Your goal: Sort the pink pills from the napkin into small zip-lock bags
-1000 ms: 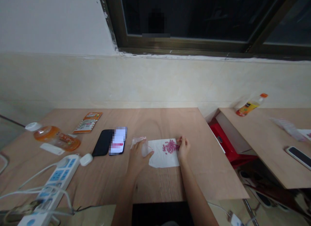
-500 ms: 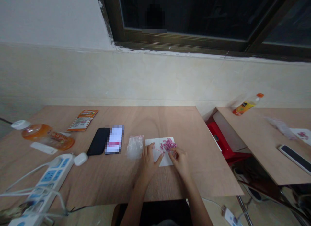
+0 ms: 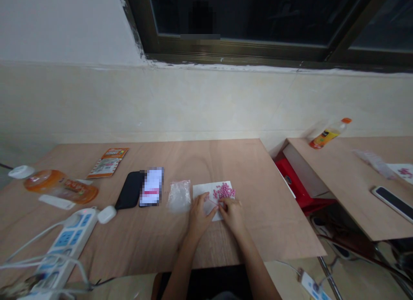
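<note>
A sheet of white paper [image 3: 200, 188] lies on the desk with a pile of small pink beads [image 3: 224, 190] on its right half. My left hand [image 3: 199, 218] rests over the paper's left edge, fingers curled. From its fingertips a thin pink string [image 3: 211, 201] runs toward the right fingers. My right hand [image 3: 233, 214] is just below the bead pile, thumb and index finger pinched close to the left thumb tip. Whatever sits in that pinch is too small to make out. Left of the paper is a clear plastic bag [image 3: 179, 196].
Further left lie a black phone [image 3: 130, 190], a lit phone [image 3: 151, 187], a white earbud case [image 3: 106, 214], an orange packet [image 3: 108, 162], a drink bottle [image 3: 61, 187] and a power strip [image 3: 66, 244] with cables. Across a gap, another desk [image 3: 348, 184] holds a second bottle [image 3: 329, 135].
My right hand has moved left from the edge of the bead pile to the string beside my left thumb. My left hand stays in about the same place. The view has shifted slightly.
</note>
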`<state>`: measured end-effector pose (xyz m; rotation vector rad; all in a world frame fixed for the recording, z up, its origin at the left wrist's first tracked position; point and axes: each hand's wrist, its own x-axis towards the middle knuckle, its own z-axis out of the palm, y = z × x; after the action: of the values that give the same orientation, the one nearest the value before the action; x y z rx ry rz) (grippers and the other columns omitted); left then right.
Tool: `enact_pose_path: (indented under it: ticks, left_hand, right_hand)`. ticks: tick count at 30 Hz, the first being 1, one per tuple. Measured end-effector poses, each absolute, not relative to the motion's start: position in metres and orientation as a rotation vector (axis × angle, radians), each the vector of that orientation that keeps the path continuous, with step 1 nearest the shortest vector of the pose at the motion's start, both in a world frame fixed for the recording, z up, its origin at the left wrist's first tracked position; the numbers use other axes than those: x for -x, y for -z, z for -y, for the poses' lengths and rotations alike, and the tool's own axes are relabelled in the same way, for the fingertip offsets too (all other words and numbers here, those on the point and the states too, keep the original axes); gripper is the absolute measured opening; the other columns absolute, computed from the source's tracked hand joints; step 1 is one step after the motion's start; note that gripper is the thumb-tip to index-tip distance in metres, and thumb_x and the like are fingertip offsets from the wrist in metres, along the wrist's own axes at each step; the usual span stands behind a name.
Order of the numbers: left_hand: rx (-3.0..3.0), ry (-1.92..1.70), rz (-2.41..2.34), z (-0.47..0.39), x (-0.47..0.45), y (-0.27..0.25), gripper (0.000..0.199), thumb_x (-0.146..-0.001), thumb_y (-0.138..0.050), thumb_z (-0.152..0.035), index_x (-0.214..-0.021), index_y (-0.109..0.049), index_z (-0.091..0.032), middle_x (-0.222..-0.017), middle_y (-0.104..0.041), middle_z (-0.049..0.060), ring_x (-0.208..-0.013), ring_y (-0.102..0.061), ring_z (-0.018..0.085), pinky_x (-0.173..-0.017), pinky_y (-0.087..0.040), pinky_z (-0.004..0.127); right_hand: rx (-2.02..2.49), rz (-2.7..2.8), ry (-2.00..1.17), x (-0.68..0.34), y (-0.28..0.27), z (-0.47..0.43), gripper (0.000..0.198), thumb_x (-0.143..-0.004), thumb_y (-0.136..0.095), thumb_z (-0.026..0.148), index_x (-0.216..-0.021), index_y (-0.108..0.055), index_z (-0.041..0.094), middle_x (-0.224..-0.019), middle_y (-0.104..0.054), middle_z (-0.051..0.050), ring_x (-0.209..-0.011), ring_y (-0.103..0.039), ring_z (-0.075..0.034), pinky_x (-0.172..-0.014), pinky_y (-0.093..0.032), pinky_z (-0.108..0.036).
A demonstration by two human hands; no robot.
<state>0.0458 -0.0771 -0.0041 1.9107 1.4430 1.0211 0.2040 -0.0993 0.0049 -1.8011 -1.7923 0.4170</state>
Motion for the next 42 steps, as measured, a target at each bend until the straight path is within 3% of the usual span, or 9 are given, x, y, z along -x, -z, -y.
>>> enact_pose_path:
  ticks: [10,15,20,25,30,35,42]
  left_hand:
    - [-1.914,-0.977,-1.443,0.076,-0.044,0.005,0.048,-0.077,-0.067,-0.032,-0.121,-0.054,-0.018,-0.11,-0.064,0.009,-0.104,-0.06,0.023,-0.094,-0.048,0.042]
    - [-1.879,-0.952,-1.456,0.076,-0.044,0.004,0.049,-0.074,-0.069,-0.029,-0.121,-0.056,-0.02,-0.108,-0.065,0.008,-0.1,-0.061,0.023,-0.093,-0.049,0.041]
    - [-1.879,-0.935,-1.448,0.075,-0.044,0.005,0.049,-0.074,-0.069,-0.028,-0.12,-0.056,-0.02,-0.107,-0.066,0.008,-0.1,-0.062,0.023,-0.093,-0.049,0.042]
    - [-1.882,-0.96,-1.435,0.076,-0.043,0.006,0.047,-0.075,-0.068,-0.028,-0.12,-0.055,-0.02,-0.108,-0.065,0.008,-0.102,-0.061,0.023,-0.093,-0.049,0.041]
    - [-1.869,-0.942,-1.44,0.077,-0.043,0.007,0.048,-0.074,-0.068,-0.026,-0.121,-0.055,-0.02,-0.11,-0.065,0.008,-0.103,-0.06,0.023,-0.095,-0.048,0.041]
    - [-1.851,-0.924,-1.449,0.077,-0.043,0.005,0.049,-0.074,-0.068,-0.025,-0.121,-0.055,-0.02,-0.111,-0.065,0.008,-0.102,-0.061,0.022,-0.095,-0.047,0.041]
    - [-1.815,-0.909,-1.462,0.077,-0.044,0.003,0.049,-0.074,-0.068,-0.026,-0.121,-0.056,-0.02,-0.111,-0.065,0.008,-0.102,-0.06,0.023,-0.094,-0.047,0.04]
  right_hand:
    - [1.774,1.713,-0.431,-0.203,-0.007,0.099,0.02,-0.086,-0.052,0.027,-0.089,-0.071,0.021,-0.072,-0.068,-0.003,-0.068,-0.06,-0.018,-0.075,-0.038,-0.03]
    - [1.68,1.485,-0.523,-0.208,-0.006,0.096,0.026,-0.087,-0.054,0.039,-0.081,-0.071,0.019,-0.056,-0.058,0.0,-0.053,-0.051,-0.015,-0.059,-0.038,-0.026]
    - [1.554,1.295,-0.675,-0.201,-0.014,0.094,0.029,-0.084,-0.058,0.045,-0.082,-0.071,0.019,-0.055,-0.055,0.001,-0.05,-0.05,-0.015,-0.05,-0.037,-0.025]
    - [1.477,1.421,-0.788,-0.199,-0.021,0.095,0.029,-0.087,-0.056,0.043,-0.084,-0.072,0.019,-0.064,-0.064,-0.002,-0.057,-0.055,-0.016,-0.055,-0.041,-0.025]
    - [1.633,1.31,-0.593,-0.229,-0.003,0.094,0.037,-0.086,-0.055,0.048,-0.088,-0.072,0.016,-0.061,-0.063,-0.003,-0.055,-0.054,-0.016,-0.055,-0.041,-0.026]
    - [1.793,1.358,-0.447,-0.265,0.01,0.087,0.039,-0.089,-0.048,0.046,-0.094,-0.072,0.015,-0.071,-0.069,-0.007,-0.06,-0.059,-0.02,-0.059,-0.043,-0.028]
    - [1.846,1.581,-0.337,-0.281,0.01,0.073,0.031,-0.09,-0.046,0.033,-0.099,-0.072,0.019,-0.1,-0.072,-0.01,-0.087,-0.066,-0.024,-0.078,-0.047,-0.035]
